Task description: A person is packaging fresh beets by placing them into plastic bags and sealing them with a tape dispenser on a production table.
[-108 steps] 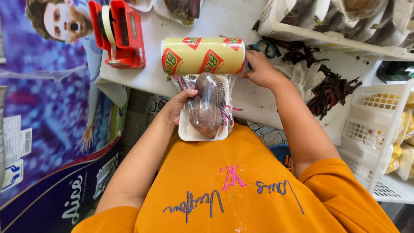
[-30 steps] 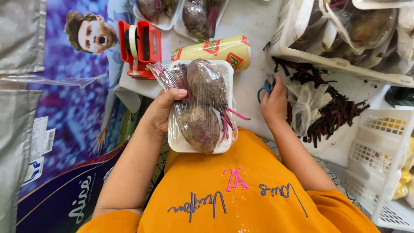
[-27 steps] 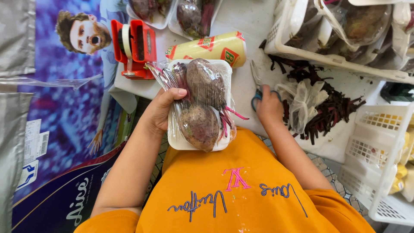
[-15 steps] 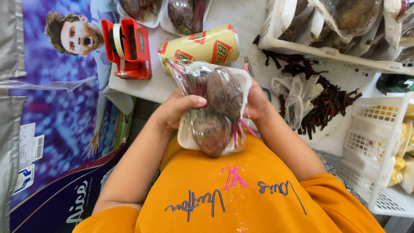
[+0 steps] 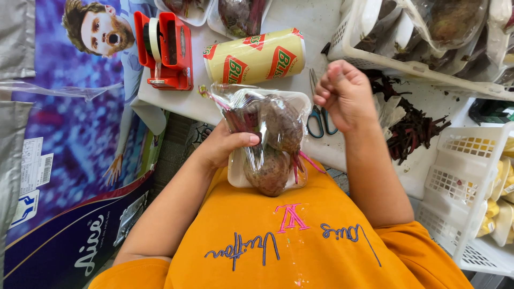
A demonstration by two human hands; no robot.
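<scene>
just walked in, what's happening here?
A person in an orange shirt holds a white tray of beets against the chest with the left hand; clear film covers the beets. The right hand is raised, loosely closed, above blue scissors. A film roll and red tape dispenser sit on the table.

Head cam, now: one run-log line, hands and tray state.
left hand: grips wrapped beet tray against torso | right hand: raised, closed, empty | scissors: on table under right hand | film roll: behind tray
</scene>
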